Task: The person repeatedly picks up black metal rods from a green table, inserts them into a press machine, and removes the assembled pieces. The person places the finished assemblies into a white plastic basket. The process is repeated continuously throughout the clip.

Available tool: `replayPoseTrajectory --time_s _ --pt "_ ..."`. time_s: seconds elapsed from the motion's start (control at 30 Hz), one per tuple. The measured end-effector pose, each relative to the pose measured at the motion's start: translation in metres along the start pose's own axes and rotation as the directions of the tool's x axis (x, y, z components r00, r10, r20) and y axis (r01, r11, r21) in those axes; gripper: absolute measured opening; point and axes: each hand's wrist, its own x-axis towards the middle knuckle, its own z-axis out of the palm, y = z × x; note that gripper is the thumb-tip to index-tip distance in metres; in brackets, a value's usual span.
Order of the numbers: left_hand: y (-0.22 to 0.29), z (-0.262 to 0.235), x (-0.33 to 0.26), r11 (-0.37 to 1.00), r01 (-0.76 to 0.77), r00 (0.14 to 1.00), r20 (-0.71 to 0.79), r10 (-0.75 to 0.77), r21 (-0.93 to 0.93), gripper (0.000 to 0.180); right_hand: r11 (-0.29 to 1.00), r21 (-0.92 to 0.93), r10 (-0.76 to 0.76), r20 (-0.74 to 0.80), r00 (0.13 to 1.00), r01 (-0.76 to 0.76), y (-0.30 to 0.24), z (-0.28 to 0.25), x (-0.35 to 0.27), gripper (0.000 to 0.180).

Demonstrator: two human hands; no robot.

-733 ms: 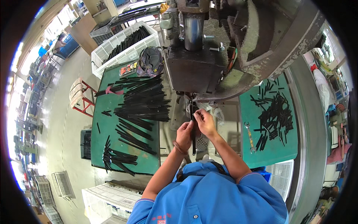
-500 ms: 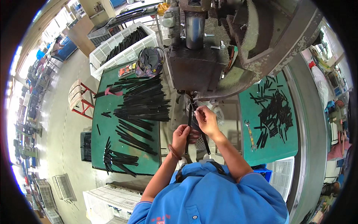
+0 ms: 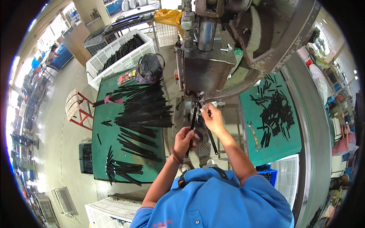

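Two long, flat black strips meet at their far ends under the dark metal press block (image 3: 207,68) and spread apart toward me. My left hand (image 3: 184,139) is closed around the left black strip (image 3: 193,118), whose near end sticks out below the fingers. Curled fingers of my right hand (image 3: 213,118) pinch at the upper part of the right black strip (image 3: 212,141), close below the press. That strip runs on beneath the hand toward my feet. The right fingertips partly cover the place they grip, so any small part there is hidden.
Left of me, a green table (image 3: 100,142) carries rows of black strips (image 3: 144,110) and a dark bag (image 3: 149,68). Another green table (image 3: 266,155) on the right holds a pile of short black pieces (image 3: 279,110) and a wrench (image 3: 254,135). A red-legged stool (image 3: 78,108) stands farther left.
The view has shifted slightly, so the press and tables sit differently in the picture. Both hands keep their hold near the strips, with only small finger movements.
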Motion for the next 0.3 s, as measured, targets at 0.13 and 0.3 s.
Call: replayPoseTrajectory --time_s 0.13,0.3 --pt "0.002 -0.005 -0.001 1.000 0.003 1.000 0.008 -0.003 -0.001 0.022 0.991 -0.054 0.125 0.057 0.991 -0.122 -0.005 0.008 0.000 0.010" --pt "0.001 -0.010 0.000 1.000 -0.019 0.998 0.057 0.018 0.008 0.024 0.986 0.089 0.138 0.064 0.988 -0.144 0.037 0.016 -0.010 0.010"
